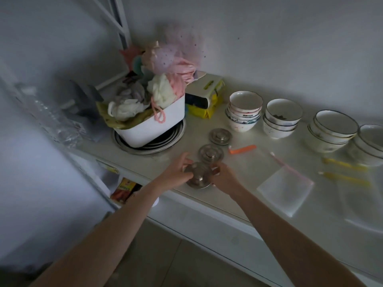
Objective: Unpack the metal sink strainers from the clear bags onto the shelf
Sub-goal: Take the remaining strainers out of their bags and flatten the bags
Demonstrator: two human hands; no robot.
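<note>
Near the front edge of the pale shelf (238,195), my left hand (178,170) and my right hand (224,178) both grip a round metal sink strainer (198,176) from opposite sides. Whether it rests on the shelf or sits just above it I cannot tell. Two more metal strainers lie bare on the shelf behind it, the nearer strainer (211,154) and the farther strainer (220,136). Empty clear zip bags lie flat to the right: one with a pink strip (285,188), one with an orange strip (242,150), others with yellow strips (348,177).
A white tub (163,123) heaped with bath puffs stands on round metal trays at the back left. Stacks of bowls (244,112) (281,119) (331,131) line the back right. A yellow package (209,100) sits behind the tub. Crumpled clear plastic (51,117) lies at the left.
</note>
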